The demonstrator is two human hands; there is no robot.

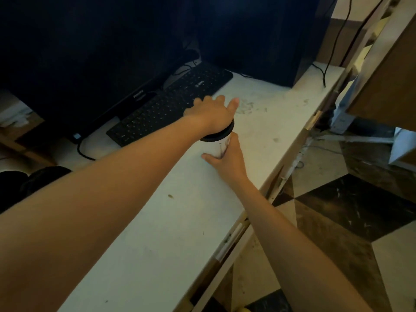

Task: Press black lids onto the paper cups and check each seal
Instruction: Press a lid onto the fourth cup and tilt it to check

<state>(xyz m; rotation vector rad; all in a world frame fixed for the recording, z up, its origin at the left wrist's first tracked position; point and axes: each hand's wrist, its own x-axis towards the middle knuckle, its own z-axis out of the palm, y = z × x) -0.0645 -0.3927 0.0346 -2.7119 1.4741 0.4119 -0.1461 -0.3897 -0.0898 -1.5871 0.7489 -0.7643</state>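
Left hand (210, 112), fingers straight and spread, bears palm-down on the black lid (221, 132). The right hand (228, 159) wraps its fingers round the wall of the paper cup (217, 147) and steadies it. We read this as the pressing step, with the seal check not yet made. In our judgement the next move calls for even downward force over the whole rim, then a fingertip run round the lid's edge to feel for any lifted stretch. We see the lid only as a dark band on the cup mouth, the palm hiding its top. The cup is white with a faint dark mark on its side. It stands upright on the pale desk (157, 221), between the black keyboard (162, 109) and the desk's open edge. A dark monitor (90, 52) stands behind.
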